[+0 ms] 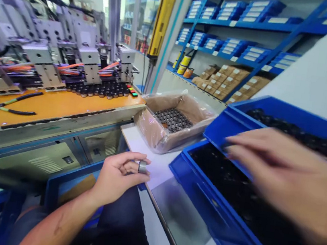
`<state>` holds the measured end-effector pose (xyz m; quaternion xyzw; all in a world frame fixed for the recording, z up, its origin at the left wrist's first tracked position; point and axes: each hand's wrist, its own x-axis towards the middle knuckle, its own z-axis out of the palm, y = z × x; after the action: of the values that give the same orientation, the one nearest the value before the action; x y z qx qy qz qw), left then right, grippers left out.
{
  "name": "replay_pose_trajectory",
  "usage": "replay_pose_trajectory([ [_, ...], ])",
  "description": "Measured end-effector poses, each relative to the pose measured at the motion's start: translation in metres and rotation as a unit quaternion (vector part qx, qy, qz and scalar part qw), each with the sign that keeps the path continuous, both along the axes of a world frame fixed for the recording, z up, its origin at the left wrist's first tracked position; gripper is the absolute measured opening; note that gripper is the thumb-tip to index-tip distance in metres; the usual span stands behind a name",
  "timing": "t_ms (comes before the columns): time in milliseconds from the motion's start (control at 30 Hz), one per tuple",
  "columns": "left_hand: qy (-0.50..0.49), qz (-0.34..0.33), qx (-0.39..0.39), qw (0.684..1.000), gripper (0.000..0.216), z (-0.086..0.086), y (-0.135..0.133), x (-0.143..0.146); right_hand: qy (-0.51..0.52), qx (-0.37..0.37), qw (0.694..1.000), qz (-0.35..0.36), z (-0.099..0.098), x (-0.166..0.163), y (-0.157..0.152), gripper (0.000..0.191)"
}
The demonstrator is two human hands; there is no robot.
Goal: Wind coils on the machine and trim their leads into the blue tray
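My left hand (124,170) is closed in a pinch around a small silvery metal cylinder (142,167), held over the near edge of the white table. Motion blurs my right hand (270,162), raised above the lower blue bin (214,211), which is filled with small black parts (220,171). Its thumb and forefinger are pinched together, and a small dark piece (228,143) shows at their tips, too smeared to name exactly. Behind that hand stands an upper blue bin (227,121), also holding black parts.
A plastic-lined carton (161,134) with rows of small metal pieces stands beyond my hands. To the left, cutting pliers (14,103) lie on an orange machine bench (62,104), near rows of black-and-metal pieces (101,89). Blue shelving (256,28) rises behind.
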<state>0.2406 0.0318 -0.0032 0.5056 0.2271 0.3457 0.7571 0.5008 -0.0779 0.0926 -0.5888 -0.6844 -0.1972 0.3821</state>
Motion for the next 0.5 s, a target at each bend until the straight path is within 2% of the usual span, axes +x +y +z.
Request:
replay_pose_trajectory([
  [67,0.012,-0.017,0.029,0.999,0.036,0.002,-0.004,0.006,0.036,-0.055,0.991,0.113,-0.028,-0.039,-0.001,0.010],
  [133,0.024,-0.035,0.064,0.997,0.036,0.003,-0.008,0.011,0.073,-0.067,0.981,0.169,-0.051,-0.062,-0.001,0.012],
  [200,0.025,-0.054,0.100,0.993,0.039,0.004,-0.012,0.016,0.101,-0.072,0.972,0.197,-0.066,-0.069,-0.004,0.014],
  [333,0.021,-0.077,0.123,0.989,0.047,0.001,-0.019,0.027,0.130,-0.069,0.966,0.210,-0.073,-0.061,-0.010,0.014],
  [500,0.004,-0.092,0.055,0.994,0.044,-0.005,-0.025,0.040,0.124,-0.058,0.974,0.180,-0.074,-0.052,-0.013,0.015],
])
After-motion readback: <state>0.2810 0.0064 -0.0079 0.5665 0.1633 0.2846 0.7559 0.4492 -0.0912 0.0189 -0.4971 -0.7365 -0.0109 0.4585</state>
